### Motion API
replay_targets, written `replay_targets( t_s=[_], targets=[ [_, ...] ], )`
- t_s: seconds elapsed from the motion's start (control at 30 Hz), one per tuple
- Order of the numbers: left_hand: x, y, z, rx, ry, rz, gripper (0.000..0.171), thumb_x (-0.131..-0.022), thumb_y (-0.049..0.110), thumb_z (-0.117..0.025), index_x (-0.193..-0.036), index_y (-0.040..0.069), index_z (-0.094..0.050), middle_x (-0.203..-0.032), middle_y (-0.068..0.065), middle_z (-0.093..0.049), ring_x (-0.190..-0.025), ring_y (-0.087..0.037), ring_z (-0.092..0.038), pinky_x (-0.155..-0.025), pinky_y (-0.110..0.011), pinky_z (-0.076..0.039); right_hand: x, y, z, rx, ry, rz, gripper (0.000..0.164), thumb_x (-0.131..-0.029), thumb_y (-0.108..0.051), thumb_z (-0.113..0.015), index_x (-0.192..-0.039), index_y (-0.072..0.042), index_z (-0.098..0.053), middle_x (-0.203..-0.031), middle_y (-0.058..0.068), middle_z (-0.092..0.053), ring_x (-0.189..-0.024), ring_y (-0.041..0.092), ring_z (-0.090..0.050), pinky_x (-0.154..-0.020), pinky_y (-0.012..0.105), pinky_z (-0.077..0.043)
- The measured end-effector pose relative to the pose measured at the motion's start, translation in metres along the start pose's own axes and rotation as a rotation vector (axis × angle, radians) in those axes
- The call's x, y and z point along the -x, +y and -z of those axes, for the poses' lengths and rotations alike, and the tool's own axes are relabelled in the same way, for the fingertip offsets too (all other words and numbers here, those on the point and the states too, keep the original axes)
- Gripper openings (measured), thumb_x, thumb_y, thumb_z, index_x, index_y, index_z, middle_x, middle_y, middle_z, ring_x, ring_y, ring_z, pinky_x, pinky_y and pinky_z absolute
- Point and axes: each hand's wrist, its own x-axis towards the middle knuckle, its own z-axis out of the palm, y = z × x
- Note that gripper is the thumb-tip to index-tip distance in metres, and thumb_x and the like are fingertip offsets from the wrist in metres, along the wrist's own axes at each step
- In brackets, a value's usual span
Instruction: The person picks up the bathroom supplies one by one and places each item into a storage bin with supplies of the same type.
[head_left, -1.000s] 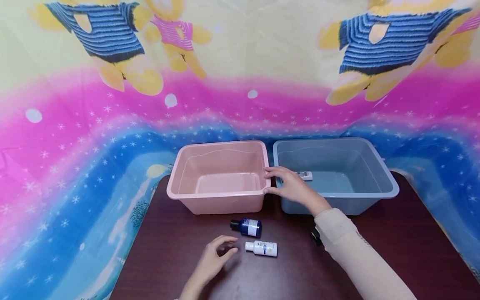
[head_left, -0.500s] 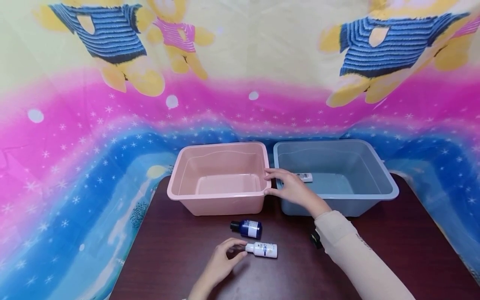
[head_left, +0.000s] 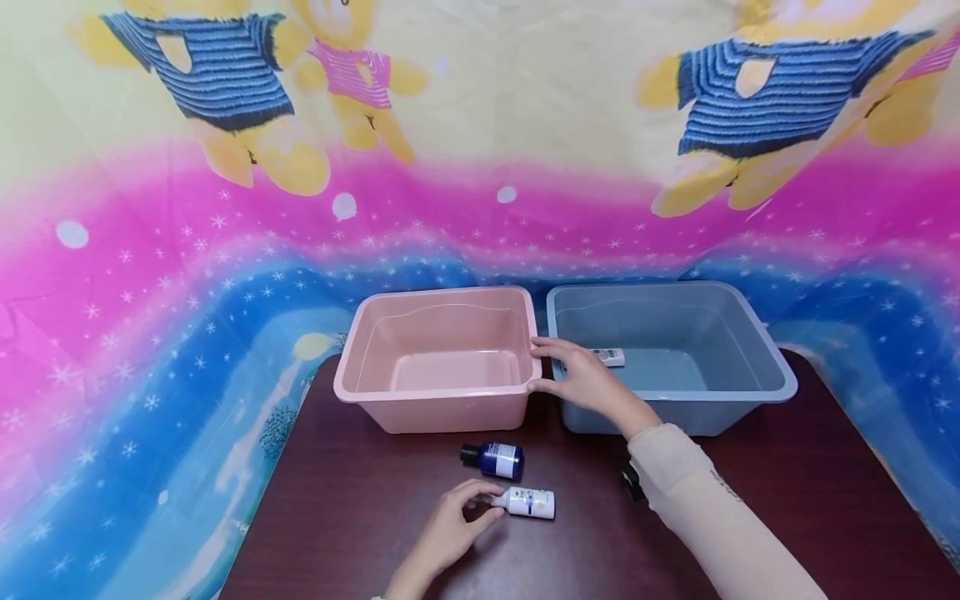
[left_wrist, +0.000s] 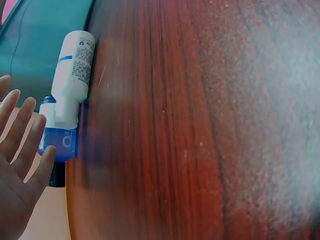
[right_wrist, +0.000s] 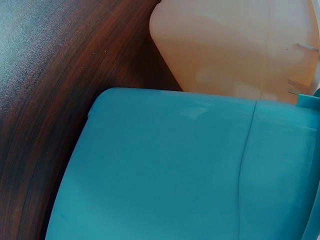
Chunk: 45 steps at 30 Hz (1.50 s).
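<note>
A small white bottle (head_left: pixel 531 502) lies on its side on the dark wooden table. My left hand (head_left: pixel 450 521) has thumb and fingers spread on either side of its cap; in the left wrist view the fingers (left_wrist: pixel 22 132) look straight and loose beside the bottle. Just behind it lies a dark blue bottle (head_left: pixel 502 460) with a black cap and pale label. My right hand (head_left: pixel 588 379) reaches across the grey-blue basin's left end, its fingertips resting at the right rim of the pink basin (head_left: pixel 442 408). That hand is out of sight in the right wrist view.
The grey-blue basin (head_left: pixel 720 400) stands to the right of the pink one, a narrow gap between them. Inside it lies a white printed item (head_left: pixel 611 357), partly behind my right hand. A small black object (head_left: pixel 632 482) shows beside my right sleeve. A patterned cloth (head_left: pixel 465 208) hangs behind.
My left hand has moved right, bringing its thumb and fingertips up to the white bottle's cap. My right hand stays at the pink basin's rim.
</note>
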Motion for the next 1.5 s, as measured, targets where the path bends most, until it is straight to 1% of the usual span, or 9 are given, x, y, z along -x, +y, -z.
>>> replay_targets(
  t_s=[0.23, 0.4, 0.5, 0.67, 0.8, 0.97, 1.13, 1.37, 1.5],
  targets=[
    [-0.004, 0.002, -0.003, -0.049, 0.001, -0.008, 0.026, -0.087, 0.015, -0.077, -0.112, 0.015, -0.072, -0.109, 0.007, -0.068, -0.099, -0.015, -0.065, -0.089, -0.035, -0.05, 0.001, 0.0, 0.0, -0.019, -0.002, -0.008, 0.059, -0.084, -0.037, -0.079, -0.131, -0.005, -0.064, -0.149, 0.004, -0.048, -0.138, 0.032, -0.04, -0.105, 0.053, -0.04],
    [-0.009, 0.003, -0.007, -0.16, 0.019, -0.06, 0.026, -0.085, 0.017, -0.078, -0.111, 0.02, -0.073, -0.112, 0.011, -0.067, -0.107, -0.012, -0.061, -0.094, -0.036, -0.048, 0.001, 0.0, 0.0, -0.019, -0.004, -0.002, 0.058, -0.086, -0.035, -0.078, -0.132, -0.004, -0.063, -0.149, 0.005, -0.048, -0.138, 0.032, -0.04, -0.105, 0.053, -0.04],
    [-0.012, 0.004, -0.008, -0.21, 0.023, -0.07, 0.025, -0.085, 0.021, -0.079, -0.11, 0.024, -0.073, -0.111, 0.015, -0.067, -0.108, -0.01, -0.061, -0.094, -0.036, -0.048, 0.001, 0.0, 0.0, -0.016, -0.005, 0.007, 0.056, -0.087, -0.034, -0.077, -0.132, -0.004, -0.063, -0.149, 0.007, -0.047, -0.138, 0.032, -0.04, -0.105, 0.053, -0.04],
    [-0.017, 0.006, -0.011, -0.251, 0.002, -0.061, 0.026, -0.085, 0.025, -0.079, -0.111, 0.026, -0.073, -0.111, 0.018, -0.066, -0.108, -0.009, -0.06, -0.092, -0.034, -0.049, 0.0, 0.0, -0.001, -0.009, -0.002, 0.012, 0.055, -0.087, -0.035, -0.076, -0.131, -0.004, -0.064, -0.15, 0.007, -0.047, -0.138, 0.032, -0.041, -0.105, 0.053, -0.041],
    [-0.018, 0.007, -0.014, -0.26, -0.022, -0.069, 0.028, -0.085, 0.024, -0.079, -0.112, 0.024, -0.073, -0.112, 0.017, -0.066, -0.108, -0.009, -0.06, -0.092, -0.034, -0.049, 0.0, 0.0, -0.001, -0.003, -0.001, 0.006, 0.055, -0.087, -0.035, -0.076, -0.131, -0.004, -0.064, -0.149, 0.007, -0.047, -0.138, 0.032, -0.041, -0.105, 0.053, -0.041],
    [-0.019, 0.004, -0.022, -0.229, -0.053, -0.089, 0.029, -0.085, 0.023, -0.08, -0.113, 0.023, -0.073, -0.118, 0.014, -0.065, -0.113, -0.011, -0.058, -0.096, -0.034, -0.047, 0.001, 0.0, -0.001, 0.002, -0.001, 0.007, 0.055, -0.087, -0.034, -0.076, -0.131, -0.005, -0.064, -0.149, 0.007, -0.047, -0.138, 0.032, -0.041, -0.104, 0.053, -0.041],
    [-0.02, 0.001, -0.028, -0.224, -0.066, -0.096, 0.03, -0.084, 0.022, -0.08, -0.113, 0.022, -0.073, -0.119, 0.011, -0.065, -0.112, -0.01, -0.057, -0.096, -0.033, -0.046, 0.002, 0.0, -0.001, 0.002, 0.0, 0.009, 0.054, -0.087, -0.034, -0.076, -0.131, -0.005, -0.064, -0.149, 0.007, -0.047, -0.138, 0.032, -0.041, -0.104, 0.052, -0.042],
    [-0.022, -0.001, -0.031, -0.254, -0.073, -0.134, 0.029, -0.086, 0.024, -0.079, -0.114, 0.021, -0.073, -0.118, 0.009, -0.066, -0.111, -0.01, -0.057, -0.095, -0.033, -0.046, 0.002, -0.001, -0.001, -0.003, -0.003, -0.007, 0.055, -0.087, -0.035, -0.076, -0.131, -0.005, -0.064, -0.15, 0.006, -0.046, -0.138, 0.032, -0.04, -0.104, 0.053, -0.041],
    [-0.023, -0.003, -0.033, -0.283, -0.075, -0.151, 0.029, -0.083, 0.024, -0.081, -0.112, 0.021, -0.073, -0.116, 0.01, -0.067, -0.11, -0.009, -0.058, -0.094, -0.031, -0.046, 0.002, -0.001, 0.0, -0.009, -0.007, -0.005, 0.056, -0.087, -0.037, -0.076, -0.132, -0.005, -0.063, -0.15, 0.005, -0.046, -0.138, 0.032, -0.04, -0.105, 0.053, -0.041]
  ],
)
